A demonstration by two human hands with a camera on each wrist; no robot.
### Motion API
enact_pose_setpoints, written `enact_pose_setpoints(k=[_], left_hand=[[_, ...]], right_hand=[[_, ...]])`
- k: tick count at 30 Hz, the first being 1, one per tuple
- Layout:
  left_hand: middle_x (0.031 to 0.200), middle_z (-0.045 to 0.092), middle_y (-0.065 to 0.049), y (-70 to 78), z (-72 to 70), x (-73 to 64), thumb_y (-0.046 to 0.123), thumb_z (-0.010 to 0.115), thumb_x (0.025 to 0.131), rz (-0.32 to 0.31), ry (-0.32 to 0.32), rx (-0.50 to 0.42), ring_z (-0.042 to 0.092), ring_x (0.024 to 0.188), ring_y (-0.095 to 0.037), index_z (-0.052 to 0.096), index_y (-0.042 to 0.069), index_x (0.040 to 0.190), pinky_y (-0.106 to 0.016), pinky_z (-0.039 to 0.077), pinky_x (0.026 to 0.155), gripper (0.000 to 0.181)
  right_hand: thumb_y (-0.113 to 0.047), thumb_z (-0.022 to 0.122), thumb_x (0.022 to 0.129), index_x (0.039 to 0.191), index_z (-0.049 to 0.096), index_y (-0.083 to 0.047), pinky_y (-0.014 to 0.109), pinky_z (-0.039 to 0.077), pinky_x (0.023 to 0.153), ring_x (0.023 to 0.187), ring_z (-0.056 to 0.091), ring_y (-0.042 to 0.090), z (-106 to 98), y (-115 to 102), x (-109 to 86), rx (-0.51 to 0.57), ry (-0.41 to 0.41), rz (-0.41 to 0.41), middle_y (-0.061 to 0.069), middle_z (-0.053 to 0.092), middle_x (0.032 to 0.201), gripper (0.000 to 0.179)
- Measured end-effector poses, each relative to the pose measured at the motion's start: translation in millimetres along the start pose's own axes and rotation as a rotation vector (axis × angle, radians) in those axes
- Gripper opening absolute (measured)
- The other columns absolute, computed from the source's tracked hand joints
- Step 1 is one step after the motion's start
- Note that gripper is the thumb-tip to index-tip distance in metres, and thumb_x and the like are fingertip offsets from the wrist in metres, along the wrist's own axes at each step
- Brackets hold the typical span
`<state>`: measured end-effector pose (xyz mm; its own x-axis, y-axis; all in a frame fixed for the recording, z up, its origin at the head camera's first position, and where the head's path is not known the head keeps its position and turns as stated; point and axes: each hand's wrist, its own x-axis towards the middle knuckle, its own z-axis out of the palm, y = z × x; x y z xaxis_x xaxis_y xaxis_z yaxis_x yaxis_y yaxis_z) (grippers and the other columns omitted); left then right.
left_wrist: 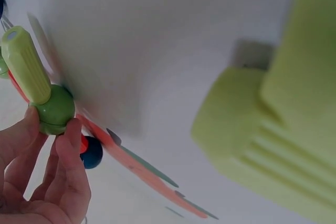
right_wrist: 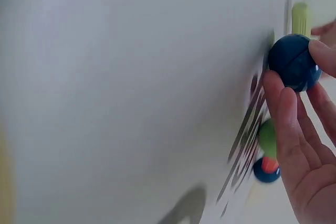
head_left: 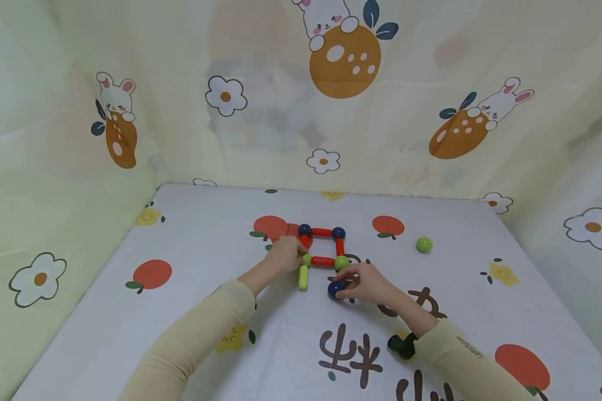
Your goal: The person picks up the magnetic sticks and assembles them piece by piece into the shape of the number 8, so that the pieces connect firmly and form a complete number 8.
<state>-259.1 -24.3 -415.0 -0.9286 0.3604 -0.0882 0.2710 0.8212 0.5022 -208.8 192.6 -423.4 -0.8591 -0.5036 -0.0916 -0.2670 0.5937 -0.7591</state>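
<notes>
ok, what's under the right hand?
The right hand pinches a dark blue ball against the printed sheet. Black characters on the sheet run under the palm; the hand covers the rest.

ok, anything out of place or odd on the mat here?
One green ball sits alone on the mat, well right of the red-stick square. Otherwise nothing stands out: left hand pinches the square's green corner ball, right hand pinches a blue ball.

You face pale yellow-green curtains (head_left: 261,111) printed with rabbits, oranges and daisies, hung on three sides of a table under a white fruit-print cloth (head_left: 130,312), evenly lit.
</notes>
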Motion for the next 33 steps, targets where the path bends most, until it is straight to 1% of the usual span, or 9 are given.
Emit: enact_pose_setpoints(k=[4, 8, 15, 21, 24, 33], left_hand=[[0.096, 0.067, -0.005, 0.2, -1.3, 0.0, 0.01, 0.07, 0.081, 0.003, -0.004, 0.002, 0.055, 0.079, -0.014, 0.068, 0.006, 0.108, -0.018, 0.047, 0.065, 0.028], [0.097, 0.067, -0.006, 1.2, -2.6, -0.7, 0.01, 0.069, 0.081, 0.01, -0.006, 0.013, 0.056, 0.081, -0.014, 0.068, 0.006, 0.108, -0.02, 0.047, 0.068, 0.027], [0.098, 0.068, -0.006, 1.4, -4.4, -0.9, 0.009, 0.069, 0.081, 0.031, -0.01, 0.028, 0.057, 0.082, -0.015, 0.068, 0.005, 0.108, -0.02, 0.047, 0.067, 0.027], [0.097, 0.068, -0.006, 1.3, -3.8, -0.6, 0.01, 0.069, 0.081, 0.02, -0.013, 0.036, 0.055, 0.08, -0.015, 0.068, 0.006, 0.108, -0.019, 0.045, 0.064, 0.028], [0.097, 0.068, -0.006, 1.8, -3.8, -0.8, 0.011, 0.069, 0.081, 0.015, -0.012, 0.04, 0.055, 0.079, -0.015, 0.068, 0.006, 0.108, -0.019, 0.045, 0.063, 0.028], [0.096, 0.068, -0.005, 2.0, -3.4, -1.1, 0.01, 0.069, 0.081, 0.01, -0.011, 0.038, 0.057, 0.081, -0.015, 0.069, 0.007, 0.107, -0.018, 0.045, 0.063, 0.026]], right_hand=[[-0.009, 0.075, 0.075, 0.098, 0.066, 0.0, 0.024, 0.051, 0.062, 0.071, 0.061, 0.017, 11, -9, 4.6, 0.029, -0.02, -0.038, 0.009, 0.064, 0.092, 0.026], [-0.01, 0.075, 0.074, 0.098, 0.067, -0.003, 0.023, 0.051, 0.065, 0.07, 0.061, 0.015, 24, -17, 8.6, 0.064, -0.011, -0.017, 0.007, 0.064, 0.092, 0.026], [-0.007, 0.075, 0.073, 0.097, 0.067, -0.002, 0.024, 0.051, 0.064, 0.069, 0.063, 0.016, 40, -28, 15.1, 0.091, 0.012, -0.026, 0.007, 0.065, 0.091, 0.025], [-0.006, 0.076, 0.073, 0.095, 0.067, -0.005, 0.025, 0.052, 0.066, 0.071, 0.062, 0.016, 48, -35, 19.1, 0.087, 0.019, 0.016, 0.005, 0.063, 0.091, 0.025], [-0.006, 0.076, 0.073, 0.095, 0.066, -0.005, 0.025, 0.052, 0.066, 0.071, 0.062, 0.016, 51, -38, 20.5, 0.077, 0.019, 0.012, 0.005, 0.063, 0.09, 0.024], [-0.009, 0.077, 0.072, 0.093, 0.066, -0.005, 0.024, 0.051, 0.065, 0.069, 0.06, 0.014, 54, -44, 22.0, 0.065, 0.038, 0.033, 0.004, 0.061, 0.087, 0.024]])
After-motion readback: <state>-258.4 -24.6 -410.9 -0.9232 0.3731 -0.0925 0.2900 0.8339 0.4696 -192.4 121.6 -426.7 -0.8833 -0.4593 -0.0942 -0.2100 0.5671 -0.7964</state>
